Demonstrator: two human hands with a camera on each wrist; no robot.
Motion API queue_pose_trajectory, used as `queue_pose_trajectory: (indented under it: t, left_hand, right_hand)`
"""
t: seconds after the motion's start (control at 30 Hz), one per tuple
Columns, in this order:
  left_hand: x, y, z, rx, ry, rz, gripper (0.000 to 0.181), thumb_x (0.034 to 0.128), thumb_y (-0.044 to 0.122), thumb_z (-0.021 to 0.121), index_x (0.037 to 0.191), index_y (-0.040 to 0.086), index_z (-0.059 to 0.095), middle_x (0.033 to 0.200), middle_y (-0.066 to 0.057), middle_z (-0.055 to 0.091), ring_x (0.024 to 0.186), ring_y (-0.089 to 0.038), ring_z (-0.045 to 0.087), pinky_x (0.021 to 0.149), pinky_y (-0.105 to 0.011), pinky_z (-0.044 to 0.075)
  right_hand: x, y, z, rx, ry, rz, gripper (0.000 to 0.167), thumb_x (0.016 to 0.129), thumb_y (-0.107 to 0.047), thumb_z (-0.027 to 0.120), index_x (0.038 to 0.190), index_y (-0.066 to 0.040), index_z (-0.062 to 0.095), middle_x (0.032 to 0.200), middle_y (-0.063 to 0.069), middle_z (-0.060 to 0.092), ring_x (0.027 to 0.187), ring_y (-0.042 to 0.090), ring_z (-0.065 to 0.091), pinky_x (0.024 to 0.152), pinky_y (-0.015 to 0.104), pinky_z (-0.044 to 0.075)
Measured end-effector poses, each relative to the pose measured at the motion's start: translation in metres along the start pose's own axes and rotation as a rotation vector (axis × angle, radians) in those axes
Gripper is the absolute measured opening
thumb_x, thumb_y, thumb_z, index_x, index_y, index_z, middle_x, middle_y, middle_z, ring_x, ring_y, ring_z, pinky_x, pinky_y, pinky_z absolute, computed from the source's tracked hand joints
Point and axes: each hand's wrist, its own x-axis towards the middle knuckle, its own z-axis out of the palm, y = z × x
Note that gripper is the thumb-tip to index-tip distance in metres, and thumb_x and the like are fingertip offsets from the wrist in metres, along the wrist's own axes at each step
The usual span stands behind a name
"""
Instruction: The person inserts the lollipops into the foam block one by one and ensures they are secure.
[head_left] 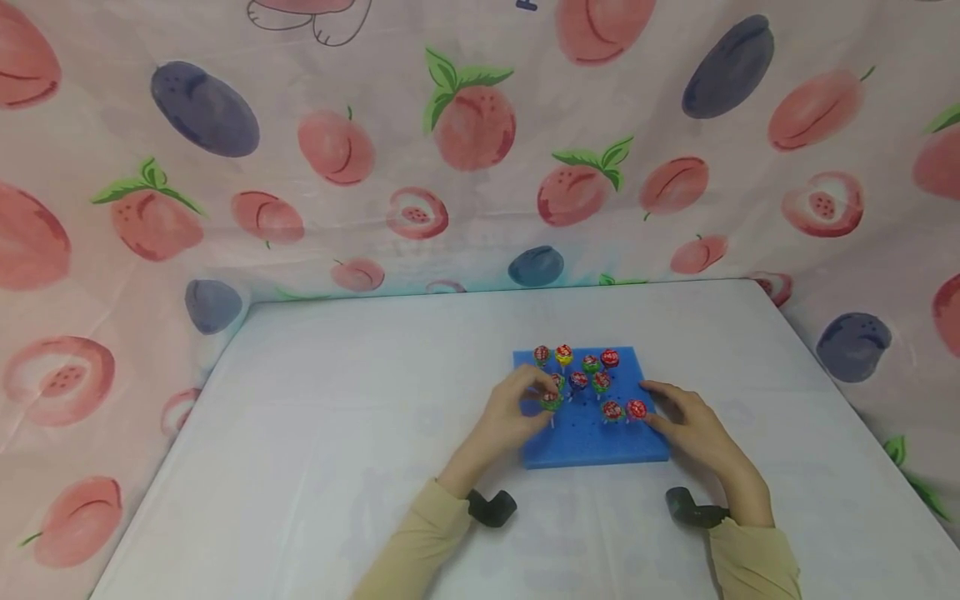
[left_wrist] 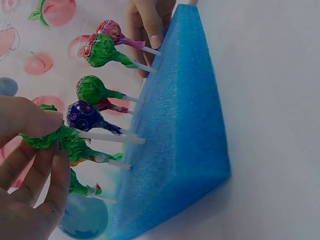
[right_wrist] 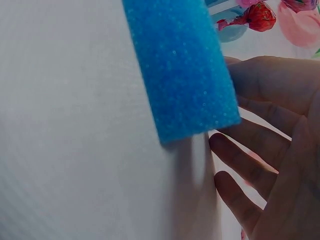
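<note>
Between the thumb and fingers of my left hand (head_left: 513,408) is a green-wrapped lollipop (left_wrist: 50,136), its white stick (left_wrist: 112,138) pointing toward a blue foam block (head_left: 592,450). Whether the stick's tip touches the foam cannot be told. Several other lollipops stand stuck in the block, among them a purple one (left_wrist: 86,116), a yellow one (head_left: 564,355) and a red one (head_left: 637,408). At the block's right edge, my right hand (head_left: 701,429) rests with fingers spread and only loosely bent, thumb close to the red lollipop. In the right wrist view its fingers (right_wrist: 250,155) lie beside the foam's corner.
The block lies on a white-covered table (head_left: 337,433), right of its middle. Small dark holes dot the foam's top. Behind the table hangs a fruit-printed cloth (head_left: 465,208). A black device (head_left: 491,508) is on the left wrist and another (head_left: 693,508) on the right.
</note>
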Motion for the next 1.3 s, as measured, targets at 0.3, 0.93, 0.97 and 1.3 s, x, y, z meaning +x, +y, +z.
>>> queue_pose_trajectory:
  t: [0.3,0.93,0.97,1.3]
  left_hand:
    - [-0.004,0.000,0.001,-0.003,-0.022,-0.028,0.029,0.0791,-0.008,0.068,0.103,0.008,0.058,0.105,-0.006,0.060,0.102,-0.018,0.060,0.090,-0.024,0.054]
    - [-0.009,-0.003,0.009,0.000,-0.018,-0.052,0.029,0.0791,-0.006,0.067,0.102,0.008,0.059,0.104,-0.005,0.060,0.101,-0.017,0.060,0.090,-0.024,0.053]
    - [-0.009,-0.004,0.009,0.011,-0.016,-0.046,0.029,0.0793,-0.006,0.067,0.103,0.009,0.059,0.104,-0.005,0.060,0.101,-0.017,0.060,0.090,-0.024,0.053]
    - [-0.012,0.001,0.005,0.092,-0.020,-0.024,0.025,0.0843,0.007,0.070,0.107,0.011,0.059,0.107,-0.002,0.058,0.100,-0.014,0.057,0.089,-0.027,0.054]
  right_hand:
    - [0.000,-0.002,0.000,0.001,-0.002,-0.002,0.054,0.091,-0.020,0.063,0.139,-0.003,0.046,0.145,0.029,0.041,0.133,0.052,0.032,0.105,0.070,0.027]
    - [0.001,-0.003,-0.001,-0.010,-0.008,0.004,0.054,0.091,-0.019,0.063,0.139,-0.002,0.045,0.145,0.029,0.041,0.134,0.053,0.031,0.106,0.069,0.027]
    - [0.001,-0.004,-0.001,-0.012,-0.007,0.004,0.054,0.091,-0.020,0.063,0.139,-0.002,0.045,0.145,0.029,0.041,0.134,0.053,0.031,0.106,0.069,0.027]
    - [0.001,-0.004,0.000,-0.010,-0.007,-0.001,0.055,0.091,-0.020,0.063,0.139,-0.002,0.045,0.145,0.030,0.041,0.134,0.053,0.031,0.106,0.069,0.027]
